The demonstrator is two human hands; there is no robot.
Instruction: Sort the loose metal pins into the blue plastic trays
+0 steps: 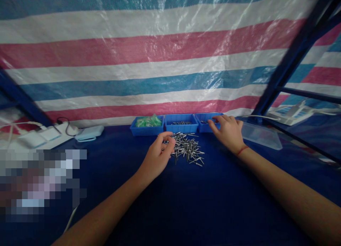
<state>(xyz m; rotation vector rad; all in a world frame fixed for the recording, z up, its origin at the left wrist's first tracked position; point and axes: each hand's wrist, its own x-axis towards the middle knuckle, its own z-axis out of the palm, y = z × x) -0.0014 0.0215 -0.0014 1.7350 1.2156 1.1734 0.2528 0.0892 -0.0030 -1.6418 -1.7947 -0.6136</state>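
Observation:
A loose pile of silver pop rivets point(188, 148) lies on the dark blue table. At its left edge is my left hand point(158, 153), thumb and fingers curled toward each other; what they hold, if anything, is hidden. My right hand point(227, 131) hovers at the right blue bin point(200, 128), fingers apart and pointing over its rim, with no held item visible. Some metal pieces show inside that bin, partly covered by the hand. More rivets sit in the middle blue bin point(181, 129). The left blue bin point(147, 132) contains a green plastic bag point(149, 121).
A translucent plastic lid point(262, 136) lies right of the bins. White power strips with plugs point(45, 136) and a light blue case point(90, 133) are at left. Striped sheeting point(160, 50) hangs behind, between dark blue frame posts point(285, 66). A pixelated patch covers the lower left.

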